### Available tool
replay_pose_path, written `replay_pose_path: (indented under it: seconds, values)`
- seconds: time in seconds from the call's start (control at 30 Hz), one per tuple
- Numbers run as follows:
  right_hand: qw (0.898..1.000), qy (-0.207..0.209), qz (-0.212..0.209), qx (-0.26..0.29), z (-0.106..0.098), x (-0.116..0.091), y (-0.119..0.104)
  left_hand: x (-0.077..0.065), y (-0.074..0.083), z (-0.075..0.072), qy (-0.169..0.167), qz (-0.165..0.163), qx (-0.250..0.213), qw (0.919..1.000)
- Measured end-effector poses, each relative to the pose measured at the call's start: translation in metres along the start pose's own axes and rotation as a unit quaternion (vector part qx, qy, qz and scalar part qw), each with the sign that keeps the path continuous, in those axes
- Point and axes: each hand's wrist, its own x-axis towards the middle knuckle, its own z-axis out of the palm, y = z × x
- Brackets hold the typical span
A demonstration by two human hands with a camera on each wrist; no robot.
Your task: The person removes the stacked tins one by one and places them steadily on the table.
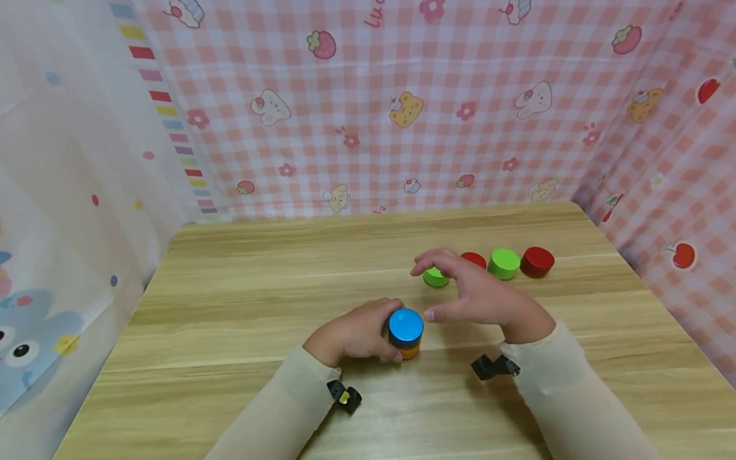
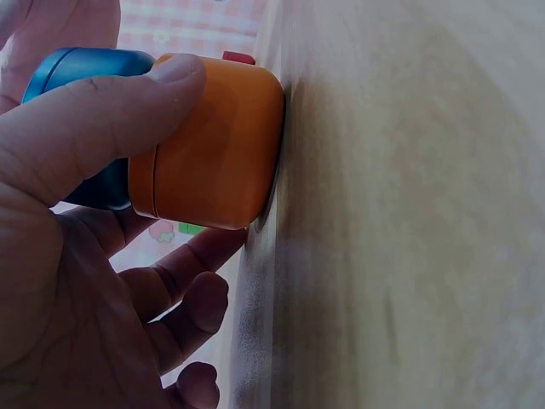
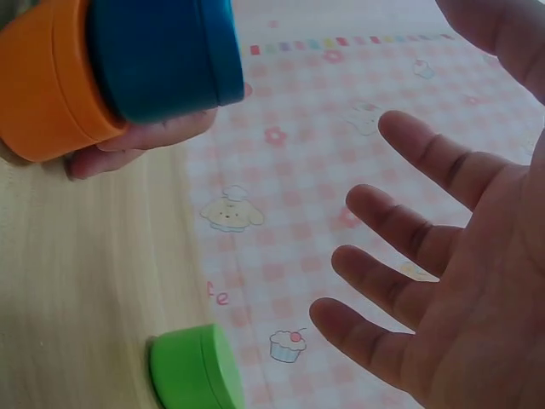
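A blue lidded tin point(image 1: 406, 326) stands on top of an orange lidded tin point(image 1: 409, 352), and the lower one rests on the table. My left hand point(image 1: 363, 329) holds this stack from the left. In the left wrist view its thumb point(image 2: 111, 115) crosses the blue tin point(image 2: 94, 64) and its tip lies on the orange tin point(image 2: 213, 145); the other fingers are on the far side, partly hidden. My right hand point(image 1: 480, 291) is in the air just right of the stack, apart from it, fingers spread and nothing held. The right wrist view shows its bare palm point(image 3: 485, 247).
Behind my right hand stand a green tin point(image 1: 436, 277), a red tin point(image 1: 474, 259), another green tin point(image 1: 505, 264) and another red tin point(image 1: 537, 262) in a row. The wooden table point(image 1: 276, 268) meets a checked cloth point(image 1: 356, 153) at the back.
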Motion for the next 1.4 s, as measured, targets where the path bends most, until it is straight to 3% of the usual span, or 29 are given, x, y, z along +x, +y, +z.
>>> replay_pose_path:
  seconds: [0.63, 0.97, 1.4]
  values:
    - [0.994, -0.098, 0.025, -0.045, 0.018, 0.008, 0.003, -0.001, 0.001, 0.0, 0.001, -0.002, 0.008, 1.0]
    - [0.991, -0.105, 0.037, -0.079, 0.025, 0.01, 0.005, -0.002, 0.0, -0.001, -0.004, 0.005, -0.004, 1.0]
    - [0.989, -0.118, 0.032, -0.084, 0.032, 0.012, 0.009, -0.002, -0.001, 0.0, 0.003, 0.018, -0.006, 0.9998]
